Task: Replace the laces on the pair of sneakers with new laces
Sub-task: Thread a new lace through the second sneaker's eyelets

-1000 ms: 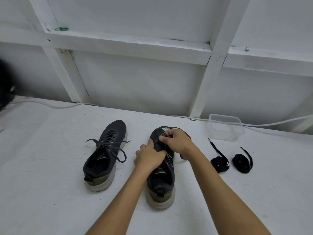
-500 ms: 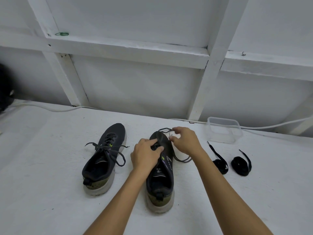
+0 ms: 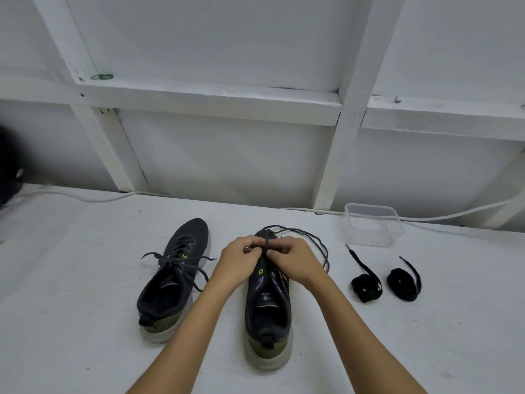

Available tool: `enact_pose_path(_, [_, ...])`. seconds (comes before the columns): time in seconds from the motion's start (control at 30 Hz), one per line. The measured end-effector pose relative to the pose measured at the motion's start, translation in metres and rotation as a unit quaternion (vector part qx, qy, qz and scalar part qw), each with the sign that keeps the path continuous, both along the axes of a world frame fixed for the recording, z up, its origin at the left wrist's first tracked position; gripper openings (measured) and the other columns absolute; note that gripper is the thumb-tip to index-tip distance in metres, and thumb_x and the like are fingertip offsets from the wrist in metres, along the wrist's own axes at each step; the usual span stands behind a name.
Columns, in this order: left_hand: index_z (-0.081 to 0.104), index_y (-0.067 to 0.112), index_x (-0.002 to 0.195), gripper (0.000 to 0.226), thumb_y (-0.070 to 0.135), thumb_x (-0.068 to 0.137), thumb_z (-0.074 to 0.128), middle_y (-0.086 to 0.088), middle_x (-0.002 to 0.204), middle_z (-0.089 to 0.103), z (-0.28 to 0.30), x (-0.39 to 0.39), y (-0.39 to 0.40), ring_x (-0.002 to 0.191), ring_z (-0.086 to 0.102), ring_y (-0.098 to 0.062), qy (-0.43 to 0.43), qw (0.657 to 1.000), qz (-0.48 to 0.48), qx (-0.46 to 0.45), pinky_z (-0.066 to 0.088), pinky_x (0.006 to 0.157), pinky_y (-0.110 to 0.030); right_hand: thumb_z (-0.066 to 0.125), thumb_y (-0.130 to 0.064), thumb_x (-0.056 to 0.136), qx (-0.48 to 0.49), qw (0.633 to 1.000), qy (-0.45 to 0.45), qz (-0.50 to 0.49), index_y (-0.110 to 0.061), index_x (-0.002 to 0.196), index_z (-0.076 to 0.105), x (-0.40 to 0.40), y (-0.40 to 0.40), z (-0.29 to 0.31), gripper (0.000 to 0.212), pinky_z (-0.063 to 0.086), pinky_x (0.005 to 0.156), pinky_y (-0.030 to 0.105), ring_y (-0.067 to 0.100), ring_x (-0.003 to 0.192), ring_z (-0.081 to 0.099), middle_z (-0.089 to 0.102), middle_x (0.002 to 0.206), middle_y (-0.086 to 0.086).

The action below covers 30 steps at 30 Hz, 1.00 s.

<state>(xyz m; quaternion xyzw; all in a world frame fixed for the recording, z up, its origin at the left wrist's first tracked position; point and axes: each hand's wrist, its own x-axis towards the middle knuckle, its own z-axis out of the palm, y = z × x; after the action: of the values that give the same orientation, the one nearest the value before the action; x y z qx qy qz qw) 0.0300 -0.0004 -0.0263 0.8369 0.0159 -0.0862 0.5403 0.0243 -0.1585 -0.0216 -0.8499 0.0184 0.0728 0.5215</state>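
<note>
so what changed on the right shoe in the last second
Both hands moved up toward the toe of the right sneaker. The left hand and right hand now pinch the old lace, more of which lies pulled out in a loose loop. The left sneaker, new laces and container stayed put.

Black sneakers [image 3: 268, 302] (olive heels), white table [image 3: 71, 322]

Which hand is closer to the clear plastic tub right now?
Right. The right hand is on the sneaker being unlaced, with the tub off to its right and farther back. The left hand sits on that sneaker's other side, farther away.
</note>
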Motion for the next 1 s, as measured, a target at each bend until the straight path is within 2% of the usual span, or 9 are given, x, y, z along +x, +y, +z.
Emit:
enact_pose_path(0.13, [0.075,0.031,0.103,0.025,0.011,0.096,0.062,0.016,0.103,0.072,0.001,0.003,0.002,0.096,0.064,-0.002,-0.050,0.998,-0.024,0.031,0.049,0.091,-0.019,0.066,-0.019,0.095,0.159,0.984,0.068,-0.048,-0.030,0.097,0.078,-0.001,-0.002,0.003,0.017,0.045,0.055,0.011,-0.009,0.065,0.061,0.070,0.072,-0.020])
enact_pose_path(0.3, [0.070,0.037,0.120,0.027,0.029,0.097,0.059,0.009,0.114,0.060,-0.003,0.011,0.002,0.110,0.051,-0.013,-0.106,0.968,-0.085,0.209,0.045,0.096,-0.034,0.070,-0.022,0.093,0.204,0.975,0.058,-0.070,-0.017,0.093,0.077,-0.002,-0.009,0.003,0.009,0.048,0.066,0.021,0.001,0.073,0.061,0.069,0.077,-0.010])
enact_pose_path(0.37, [0.068,0.038,0.115,0.022,0.034,0.097,0.056,0.009,0.126,0.052,-0.001,0.013,0.006,0.121,0.043,-0.017,-0.103,0.951,-0.099,0.273,0.043,0.098,-0.041,0.069,-0.023,0.087,0.255,0.959,0.085,-0.091,-0.014,0.088,0.074,-0.002,-0.012,0.003,0.010,0.044,0.073,0.034,0.013,0.076,0.055,0.067,0.080,-0.003])
enact_pose_path(0.47, [0.063,0.032,0.099,0.012,0.042,0.097,0.057,0.010,0.136,0.045,0.004,0.015,0.013,0.129,0.037,-0.018,-0.107,0.932,-0.123,0.325,0.042,0.097,-0.042,0.061,-0.024,0.088,0.326,0.926,0.115,-0.154,-0.014,0.090,0.067,0.000,-0.019,0.003,0.012,0.037,0.061,0.029,0.013,0.063,0.050,0.071,0.089,0.004])
enact_pose_path(0.6, [0.059,0.028,0.084,0.030,0.054,0.098,0.052,0.009,0.139,0.045,0.007,0.015,0.021,0.130,0.036,-0.017,-0.095,0.917,-0.137,0.361,0.039,0.094,-0.040,0.058,-0.016,0.093,0.099,0.960,0.096,-0.245,-0.013,0.133,0.053,-0.001,-0.029,-0.011,0.041,0.049,0.061,0.030,0.017,0.069,0.065,0.075,0.086,0.004])
enact_pose_path(0.7, [0.058,0.027,0.075,0.038,0.057,0.097,0.050,0.009,0.136,0.048,0.003,0.011,0.024,0.129,0.037,-0.016,-0.088,0.916,-0.141,0.365,0.036,0.091,-0.037,0.069,-0.027,0.087,-0.178,0.960,0.051,-0.209,-0.017,0.151,0.035,-0.007,-0.029,-0.020,0.073,0.048,0.080,0.035,0.033,0.105,0.064,0.059,0.126,0.010])
enact_pose_path(0.83, [0.058,0.029,0.076,0.029,0.050,0.095,0.058,0.014,0.139,0.047,0.002,0.005,0.026,0.132,0.036,-0.012,-0.131,0.918,-0.152,0.343,0.031,0.096,-0.038,0.067,-0.024,0.087,-0.259,0.950,-0.080,-0.152,-0.023,0.140,0.053,-0.012,-0.021,-0.019,0.055,0.044,0.079,0.034,0.029,0.116,0.054,0.040,0.144,0.006])
enact_pose_path(0.93, [0.055,0.030,0.075,0.022,0.040,0.090,0.067,0.016,0.131,0.051,0.004,0.007,0.031,0.128,0.039,-0.010,-0.168,0.922,-0.172,0.303,0.031,0.099,-0.037,0.057,-0.026,0.080,-0.247,0.957,-0.148,-0.038,-0.026,0.106,0.075,-0.012,-0.018,-0.017,0.032,0.047,0.094,0.040,0.024,0.121,0.051,0.059,0.134,-0.003])
enact_pose_path(1.0, [0.052,0.033,0.074,0.020,0.042,0.085,0.067,0.018,0.117,0.057,0.009,0.010,0.035,0.118,0.045,-0.009,-0.178,0.932,-0.175,0.263,0.036,0.098,-0.037,0.058,-0.035,0.084,-0.250,0.960,-0.121,0.044,-0.028,0.102,0.077,-0.013,-0.017,-0.012,0.027,0.049,0.091,0.036,0.017,0.112,0.057,0.069,0.117,-0.010])
